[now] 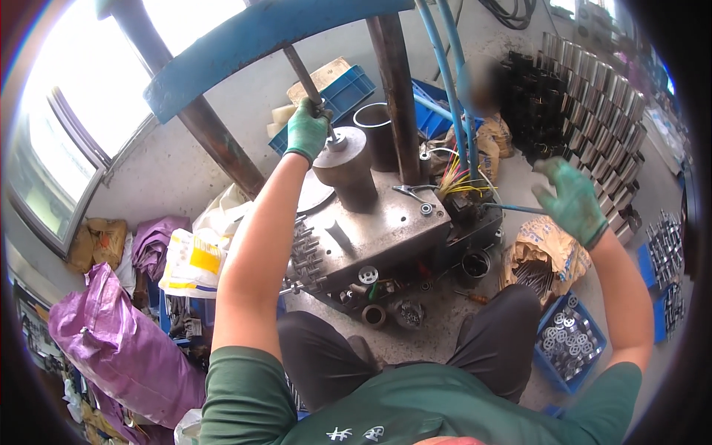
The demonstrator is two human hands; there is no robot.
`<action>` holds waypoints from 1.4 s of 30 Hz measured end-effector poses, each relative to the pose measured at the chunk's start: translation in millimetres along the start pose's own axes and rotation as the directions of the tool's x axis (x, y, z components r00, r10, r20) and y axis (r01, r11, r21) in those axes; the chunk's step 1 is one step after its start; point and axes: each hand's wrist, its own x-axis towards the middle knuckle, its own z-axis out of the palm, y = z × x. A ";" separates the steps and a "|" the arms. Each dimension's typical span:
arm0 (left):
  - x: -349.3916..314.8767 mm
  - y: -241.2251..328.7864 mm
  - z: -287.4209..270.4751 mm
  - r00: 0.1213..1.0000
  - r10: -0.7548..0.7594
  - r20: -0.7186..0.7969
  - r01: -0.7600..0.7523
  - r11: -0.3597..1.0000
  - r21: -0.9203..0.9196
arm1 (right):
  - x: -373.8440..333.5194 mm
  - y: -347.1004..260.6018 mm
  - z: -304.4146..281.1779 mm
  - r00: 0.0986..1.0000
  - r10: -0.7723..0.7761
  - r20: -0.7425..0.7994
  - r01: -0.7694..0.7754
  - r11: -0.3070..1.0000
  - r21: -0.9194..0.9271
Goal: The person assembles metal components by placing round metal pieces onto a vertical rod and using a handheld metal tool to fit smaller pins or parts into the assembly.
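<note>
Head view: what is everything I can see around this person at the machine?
Press machine: one, grey steel block, centre, in front of the knees.
Round die: one, dark grey cylinder, on top of the block.
Blue beam: one, slanting across the top.
Rusty posts: two, brown, rising behind the die.
Blue hoses: two, hanging right of the posts.
Blue crate of small metal parts: one, floor, lower right.
Shiny metal tubes: many, stacked, upper right.
Purple sacks: several, lower left.
White and yellow bag: one, left of the machine.
Left hand: green glove, grip closed on a small piece at the die's top.
Right hand: green glove, fingers spread, raised in the air, holding nothing.
</note>
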 end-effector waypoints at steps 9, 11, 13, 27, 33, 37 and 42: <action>-36.9 -4.3 36.3 0.995 -0.069 -0.071 0.061 0.992 -0.115 | -53.0 11.2 8.0 0.900 -0.030 0.436 0.040 0.999 -0.014; -36.0 -6.6 33.6 0.994 -0.093 -0.057 0.082 0.983 -0.165 | -54.0 5.6 6.8 0.887 -0.007 0.462 0.013 1.000 -0.008; -39.2 -4.6 38.4 0.996 -0.073 -0.060 0.061 0.983 -0.174 | -64.0 -0.9 3.3 0.870 0.023 0.492 -0.011 1.000 -0.027; -41.5 3.1 31.3 0.984 -0.175 -0.034 0.159 0.949 -0.272 | -129.8 -11.2 27.3 0.899 0.174 0.402 -0.180 0.983 -0.021; -42.7 10.5 25.7 0.991 -0.133 -0.033 0.128 0.983 -0.135 | -128.9 -12.3 26.4 0.908 0.180 0.379 -0.186 0.982 -0.020; -43.2 11.4 25.5 0.989 -0.147 -0.014 0.144 0.982 -0.124 | -131.5 -11.3 29.5 0.917 0.188 0.352 -0.184 0.982 -0.046; -41.4 5.2 27.4 0.987 -0.158 -0.002 0.154 0.965 -0.210 | -129.9 -13.1 28.9 0.906 0.206 0.369 -0.196 0.978 -0.064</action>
